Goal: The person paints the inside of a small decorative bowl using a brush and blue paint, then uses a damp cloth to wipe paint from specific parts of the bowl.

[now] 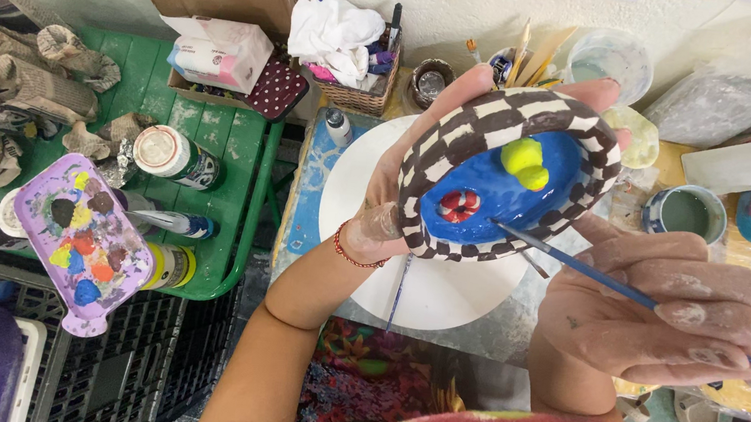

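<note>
My right hand (663, 311) is closest to me, fingers curled nearly closed and smeared with dried clay, pinching a thin blue paintbrush (574, 265) whose tip touches the blue inside of the clay bowl (500, 173). Just left of the brush tip sits a little red-and-white ring, and above it a yellow duck shape. The bowl's rim is checkered brown and white. My left hand (396, 195) cups the bowl from behind and below, fingers spread wide around its back, holding it tilted toward me. Beneath the bowl lies a round white board (368, 192). Well left of the bowl, a purple paint palette (79, 240) rests on the green table (224, 144).
</note>
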